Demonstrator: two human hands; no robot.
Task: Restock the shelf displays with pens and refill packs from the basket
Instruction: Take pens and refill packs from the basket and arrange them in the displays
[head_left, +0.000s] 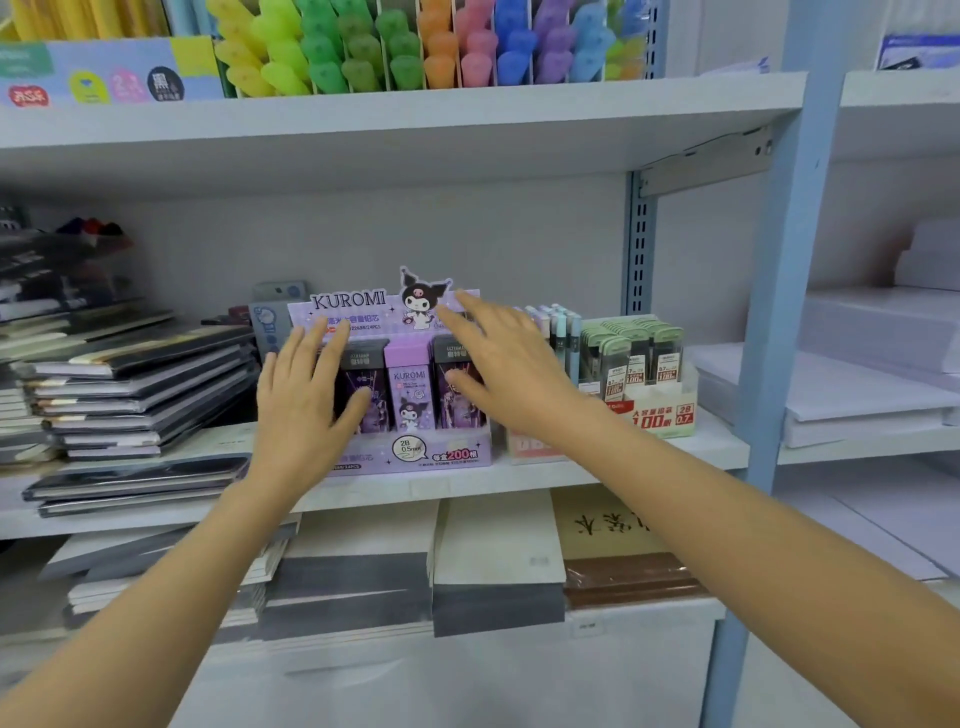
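Note:
A purple Kuromi display box (415, 452) of lead refill packs stands on the middle shelf (519, 480). Purple and black refill packs (410, 389) stand upright in its front row. My left hand (306, 400) is spread with straight fingers over the box's left side, the thumb against a dark pack. My right hand (498, 364) is spread over the right side, fingers reaching up to the box's back card. Neither hand holds anything. The basket is not in view.
To the right of the box stand a row of pastel pens (558, 332) and a display of green refill packs (636, 358). Stacked notebooks (140, 395) fill the shelf's left. Highlighters (415, 47) line the upper shelf. Paper stacks (493, 566) lie below. A blue upright (779, 312) borders the right.

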